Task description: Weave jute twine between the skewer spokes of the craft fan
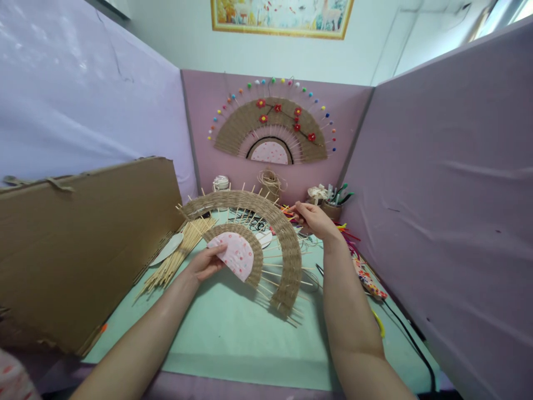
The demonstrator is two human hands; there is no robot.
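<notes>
My left hand (pixel 209 262) grips a half-round woven fan (pixel 289 239) at its pink dotted paper centre, thumb on the front. Thin wooden sticks radiate through the fan's inner and outer bands of brown twine, and their ends poke past the outer edge. The fan is tilted above the table, its right end lower. Just beyond the outer band, my right hand (pixel 310 218) is closed in a pinch near the stick ends. What lies between its fingertips is too small to make out.
A finished fan (pixel 233 125) with red flowers and coloured beads hangs on the back panel. Bundled sticks (pixel 179 253) lie left, beside a cardboard sheet (pixel 91 244). Twine (pixel 270 184), white cord (pixel 220 182) and a pen holder (pixel 332 210) stand behind. A black cable (pixel 410 336) runs along the right.
</notes>
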